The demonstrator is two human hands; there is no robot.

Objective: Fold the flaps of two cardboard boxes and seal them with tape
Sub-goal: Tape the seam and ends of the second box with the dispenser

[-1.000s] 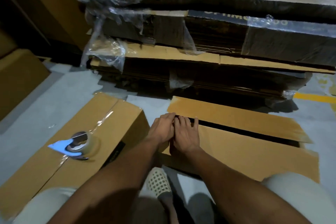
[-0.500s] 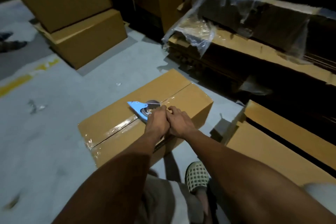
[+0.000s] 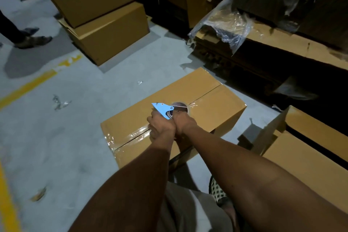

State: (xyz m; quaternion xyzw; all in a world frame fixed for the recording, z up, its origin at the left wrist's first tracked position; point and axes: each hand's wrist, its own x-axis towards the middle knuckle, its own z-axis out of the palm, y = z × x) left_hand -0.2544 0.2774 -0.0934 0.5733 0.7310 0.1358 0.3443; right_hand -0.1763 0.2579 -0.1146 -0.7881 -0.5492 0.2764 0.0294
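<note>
A closed cardboard box [image 3: 212,98] sits on the floor in the middle, its centre seam covered with shiny clear tape. On its top is a tape roll with a blue cutter [image 3: 163,109]. My left hand [image 3: 161,128] grips the blue cutter end. My right hand [image 3: 185,123] is closed on the roll side, pressed against the left hand. A second cardboard box [image 3: 308,160] lies at the right edge, its two top flaps folded down with a dark gap between them and no tape visible.
Two stacked brown boxes [image 3: 105,30] stand at the back left. A plastic-wrapped pile of flat cardboard [image 3: 273,43] fills the back right. Another person's feet [image 3: 30,39] are at the far left. Yellow floor lines [image 3: 28,84] cross the grey concrete.
My hands left the flaps of the right-hand box and went to the tape roll on the taped box. The view swung left with them.
</note>
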